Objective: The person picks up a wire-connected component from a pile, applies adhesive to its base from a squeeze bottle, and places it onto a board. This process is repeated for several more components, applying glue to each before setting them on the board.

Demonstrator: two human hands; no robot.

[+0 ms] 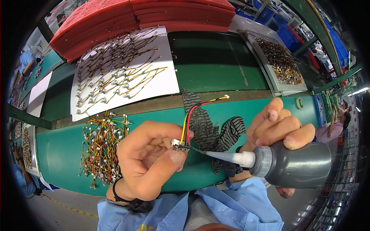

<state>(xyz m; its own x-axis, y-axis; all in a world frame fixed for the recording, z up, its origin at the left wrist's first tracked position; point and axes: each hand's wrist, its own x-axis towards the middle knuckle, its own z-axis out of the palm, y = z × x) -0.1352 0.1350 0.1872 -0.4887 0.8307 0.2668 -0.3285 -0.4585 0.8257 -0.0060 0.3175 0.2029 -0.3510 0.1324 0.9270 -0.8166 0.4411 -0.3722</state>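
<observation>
Between thumb and forefinger, my left hand (148,163) pinches a small metal component (175,142) with red, yellow and dark wires rising from it to a white plug (226,97). My right hand (283,125) grips a dark grey squeeze bottle (302,163), tipped on its side. Its tapered nozzle (221,156) points left, the tip close to the component; I cannot tell whether they touch. Dark smudges mark the fingertips. Behind the hands, a crumpled black-and-grey striped cloth (200,125) lies on the green bench. Left of my left hand lies a tangled heap of wired components (102,150).
Rows of wired components lie on a white sheet (154,102) at the far left, before stacked red foam sheets (177,17). A loaded tray (281,61) stands far right on the green belt (216,61). A tape roll (299,102) sits at the right. Other people work at both sides.
</observation>
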